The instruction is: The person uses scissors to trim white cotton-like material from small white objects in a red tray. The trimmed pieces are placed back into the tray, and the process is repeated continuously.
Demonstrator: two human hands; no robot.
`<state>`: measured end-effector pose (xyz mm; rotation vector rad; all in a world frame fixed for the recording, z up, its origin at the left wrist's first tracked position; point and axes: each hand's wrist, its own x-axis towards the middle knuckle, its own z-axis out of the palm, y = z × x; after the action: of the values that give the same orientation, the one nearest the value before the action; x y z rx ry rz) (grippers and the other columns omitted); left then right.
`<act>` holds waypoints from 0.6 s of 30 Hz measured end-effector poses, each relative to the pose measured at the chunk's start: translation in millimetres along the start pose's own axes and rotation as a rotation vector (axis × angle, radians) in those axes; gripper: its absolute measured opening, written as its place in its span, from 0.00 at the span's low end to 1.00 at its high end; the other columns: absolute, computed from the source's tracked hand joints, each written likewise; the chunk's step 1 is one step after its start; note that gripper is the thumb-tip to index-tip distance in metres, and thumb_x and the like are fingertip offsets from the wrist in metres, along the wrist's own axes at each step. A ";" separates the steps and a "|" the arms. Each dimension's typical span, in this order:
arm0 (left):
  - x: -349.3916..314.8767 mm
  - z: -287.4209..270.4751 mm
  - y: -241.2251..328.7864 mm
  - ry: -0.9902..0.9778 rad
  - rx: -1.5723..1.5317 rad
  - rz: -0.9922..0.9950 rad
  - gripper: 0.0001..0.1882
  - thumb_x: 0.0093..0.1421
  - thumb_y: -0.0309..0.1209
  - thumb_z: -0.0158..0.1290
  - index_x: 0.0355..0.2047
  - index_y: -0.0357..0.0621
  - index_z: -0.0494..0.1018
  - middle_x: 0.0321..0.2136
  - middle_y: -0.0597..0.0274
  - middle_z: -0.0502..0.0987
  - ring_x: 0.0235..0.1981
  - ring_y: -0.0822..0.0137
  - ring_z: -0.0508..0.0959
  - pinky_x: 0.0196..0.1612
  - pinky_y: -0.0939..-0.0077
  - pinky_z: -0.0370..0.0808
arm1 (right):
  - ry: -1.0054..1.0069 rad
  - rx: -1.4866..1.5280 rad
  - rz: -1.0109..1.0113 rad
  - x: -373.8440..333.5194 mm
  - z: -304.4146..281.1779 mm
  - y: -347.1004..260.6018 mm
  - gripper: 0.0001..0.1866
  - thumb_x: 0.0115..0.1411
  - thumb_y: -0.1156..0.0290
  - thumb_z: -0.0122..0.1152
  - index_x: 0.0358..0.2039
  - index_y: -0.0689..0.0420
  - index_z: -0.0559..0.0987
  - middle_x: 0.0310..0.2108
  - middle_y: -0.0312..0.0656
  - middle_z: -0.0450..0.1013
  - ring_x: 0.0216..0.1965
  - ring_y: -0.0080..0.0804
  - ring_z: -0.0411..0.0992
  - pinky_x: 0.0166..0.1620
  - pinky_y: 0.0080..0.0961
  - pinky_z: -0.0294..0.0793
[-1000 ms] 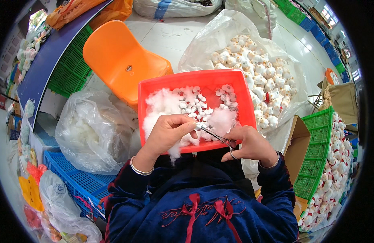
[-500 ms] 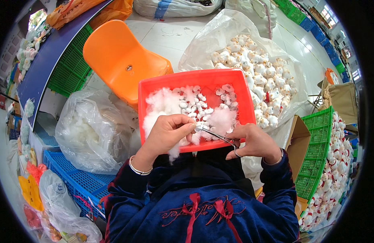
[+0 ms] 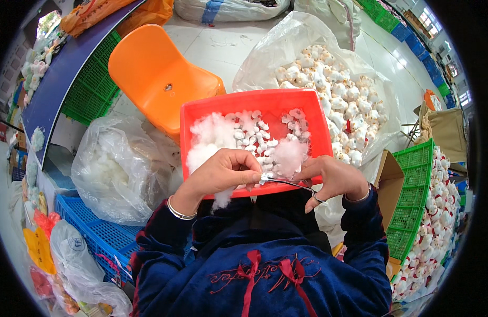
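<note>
My left hand (image 3: 225,171) pinches a small white fabric piece (image 3: 264,178) between thumb and fingertips, over the near edge of a red plastic tray (image 3: 249,97). My right hand (image 3: 333,178) grips metal forceps (image 3: 288,182) with scissor-like ring handles. Their thin tips point left and meet the white piece; whether they reach inside it is too small to tell. Inside the tray, fluffy white stuffing (image 3: 212,134) lies at the left and another tuft (image 3: 290,156) at the right. Several small white stuffed pieces (image 3: 295,126) lie between and beyond them.
An orange chair (image 3: 159,79) stands beyond the tray. To the right, a clear bag holds many small white plush pieces (image 3: 349,105), beside a green crate (image 3: 415,195). At left are a bag of stuffing (image 3: 120,169) and a blue crate (image 3: 104,232).
Both hands have come slightly nearer to my body and a little right, with the white fabric piece and forceps. The forceps now lie flatter, their tips at the piece.
</note>
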<state>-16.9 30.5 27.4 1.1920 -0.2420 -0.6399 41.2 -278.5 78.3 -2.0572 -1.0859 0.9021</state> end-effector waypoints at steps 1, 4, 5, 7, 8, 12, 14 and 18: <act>0.1 -0.5 -1.5 -0.005 0.012 -0.003 0.03 0.66 0.24 0.59 0.37 0.36 0.79 0.30 0.65 0.80 0.29 0.77 0.78 0.35 0.80 0.75 | -0.012 -0.026 -0.008 1.3 -0.7 -0.2 0.36 0.40 0.54 0.87 0.45 0.64 0.85 0.29 0.45 0.76 0.30 0.36 0.76 0.35 0.32 0.72; 0.8 -3.4 -6.4 -0.016 0.041 -0.011 0.03 0.66 0.23 0.59 0.37 0.36 0.78 0.30 0.65 0.80 0.29 0.76 0.78 0.36 0.80 0.75 | -0.025 -0.035 0.035 2.4 -3.1 1.9 0.33 0.41 0.54 0.87 0.42 0.63 0.85 0.26 0.44 0.77 0.29 0.36 0.76 0.34 0.32 0.72; 0.8 -5.1 -8.2 -0.018 0.047 -0.013 0.03 0.66 0.23 0.59 0.38 0.36 0.79 0.31 0.65 0.81 0.29 0.76 0.78 0.36 0.80 0.76 | -0.053 -0.017 0.075 2.8 -3.8 2.2 0.32 0.41 0.54 0.87 0.41 0.63 0.86 0.26 0.44 0.77 0.28 0.36 0.76 0.34 0.32 0.72; 1.0 -9.1 -12.2 -0.033 0.056 0.009 0.05 0.66 0.23 0.59 0.40 0.35 0.79 0.32 0.64 0.81 0.30 0.76 0.78 0.36 0.80 0.76 | -0.108 0.019 0.154 3.4 -5.2 3.3 0.29 0.41 0.54 0.87 0.38 0.62 0.86 0.25 0.42 0.78 0.27 0.35 0.76 0.33 0.31 0.72; 0.7 -11.7 -14.3 -0.048 0.060 0.032 0.06 0.65 0.23 0.59 0.42 0.35 0.79 0.33 0.63 0.82 0.31 0.76 0.79 0.37 0.80 0.76 | -0.109 0.055 0.155 3.4 -5.2 3.6 0.28 0.42 0.54 0.87 0.37 0.62 0.86 0.25 0.42 0.78 0.27 0.33 0.76 0.32 0.30 0.73; 3.2 6.2 3.0 0.114 -0.173 0.094 0.11 0.65 0.21 0.58 0.48 0.32 0.79 0.39 0.53 0.83 0.38 0.71 0.83 0.36 0.81 0.76 | -0.102 0.101 0.178 3.2 -7.8 4.0 0.25 0.43 0.56 0.86 0.34 0.61 0.87 0.25 0.41 0.80 0.26 0.28 0.76 0.31 0.26 0.73; 9.7 23.4 -5.6 0.075 0.009 0.156 0.11 0.66 0.21 0.57 0.48 0.32 0.79 0.39 0.53 0.83 0.39 0.70 0.84 0.34 0.81 0.75 | -0.094 0.094 0.188 5.9 -8.8 1.5 0.23 0.46 0.56 0.85 0.33 0.61 0.86 0.23 0.39 0.79 0.25 0.26 0.74 0.30 0.25 0.72; 15.0 21.6 -6.0 0.092 0.103 0.040 0.08 0.66 0.22 0.58 0.45 0.34 0.80 0.33 0.59 0.83 0.31 0.75 0.82 0.32 0.84 0.74 | -0.057 0.112 0.240 4.1 -6.7 -3.1 0.20 0.50 0.58 0.82 0.31 0.61 0.85 0.18 0.37 0.74 0.21 0.23 0.69 0.27 0.26 0.68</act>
<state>-17.6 3.6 27.6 1.3094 -0.2230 -0.5411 47.0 -275.0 83.4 -2.1083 -0.8073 1.1192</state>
